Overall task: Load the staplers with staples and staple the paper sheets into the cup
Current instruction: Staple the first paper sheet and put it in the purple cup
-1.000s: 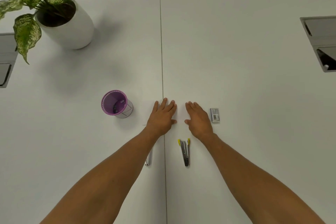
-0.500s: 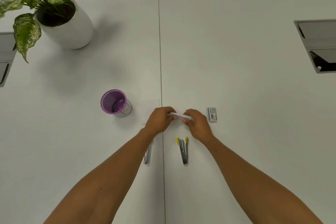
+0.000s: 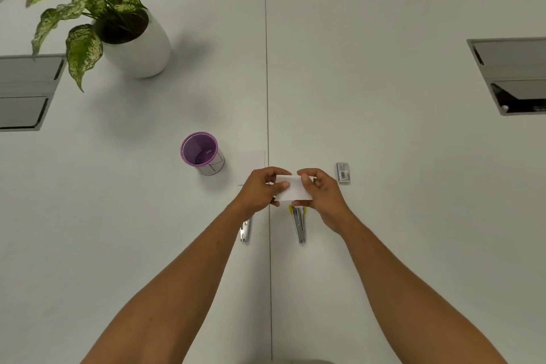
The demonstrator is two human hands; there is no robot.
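Both hands, left hand [image 3: 261, 188] and right hand [image 3: 320, 195], pinch my folded paper sheet [image 3: 291, 190] above the open stapler [image 3: 299, 224] at 6 o'clock, probably squaring edges for stapling; purple cup [image 3: 201, 153] waits at 10 o'clock.

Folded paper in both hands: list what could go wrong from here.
1. The paper is pinched by both hands, left and right; reaching for the stapler means letting go, so the fold may spring open.
2. The other stapler lies half hidden under the left forearm and could get knocked.
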